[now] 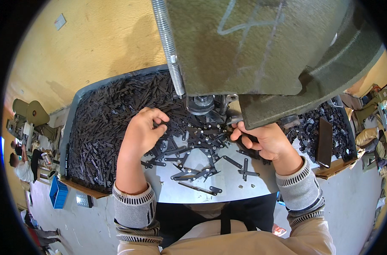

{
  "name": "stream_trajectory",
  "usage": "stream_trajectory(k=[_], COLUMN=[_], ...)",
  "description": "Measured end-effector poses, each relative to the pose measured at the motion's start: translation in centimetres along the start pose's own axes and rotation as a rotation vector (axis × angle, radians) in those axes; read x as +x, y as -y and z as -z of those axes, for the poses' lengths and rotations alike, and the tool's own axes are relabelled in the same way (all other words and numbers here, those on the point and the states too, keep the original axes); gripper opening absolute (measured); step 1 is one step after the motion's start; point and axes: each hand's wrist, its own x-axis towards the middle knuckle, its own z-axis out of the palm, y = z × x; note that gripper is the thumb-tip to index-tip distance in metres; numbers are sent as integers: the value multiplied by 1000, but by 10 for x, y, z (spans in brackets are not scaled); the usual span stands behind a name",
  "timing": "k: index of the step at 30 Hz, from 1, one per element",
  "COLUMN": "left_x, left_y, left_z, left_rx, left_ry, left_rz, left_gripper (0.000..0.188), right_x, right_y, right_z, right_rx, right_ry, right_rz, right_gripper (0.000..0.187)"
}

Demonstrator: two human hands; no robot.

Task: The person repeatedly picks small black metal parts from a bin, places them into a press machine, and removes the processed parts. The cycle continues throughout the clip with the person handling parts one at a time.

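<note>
My left hand (144, 131) is above the inner edge of a heap of flat black metal strips (104, 123). Its thumb and forefinger curl toward each other; anything between the tips blends into the dark strips. Beside the machine's tool head (200, 104), my right hand (263, 142) has its fingers bent, tips close to the work point. A machine part partly covers it, so what it pinches is unclear. Between the hands, several black strips joined with shiny rivets (199, 170) lie loose on a pale metal table (231, 187).
The dark green machine body (244, 46) overhangs the work, with a coil spring (168, 46) at its left. At right, small black parts (308, 136) fill another tray, with a dark brown bar (324, 142) on it. A blue crate (58, 193) stands on the floor; people are far left.
</note>
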Motion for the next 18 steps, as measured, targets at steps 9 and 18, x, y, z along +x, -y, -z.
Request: stream_trajectory(k=[9,18], left_x=[7,3], left_y=[0,-20], left_z=[-6,-21], left_rx=[162,-415], left_ry=[110,66], left_rz=[-296,-77], left_gripper=[18,6], right_x=[2,-1], right_y=[-1,-4], right_z=[4,-3], right_rx=[-78,-151], right_ry=[29,-24], right_rz=[-40,93], right_gripper=[13,10])
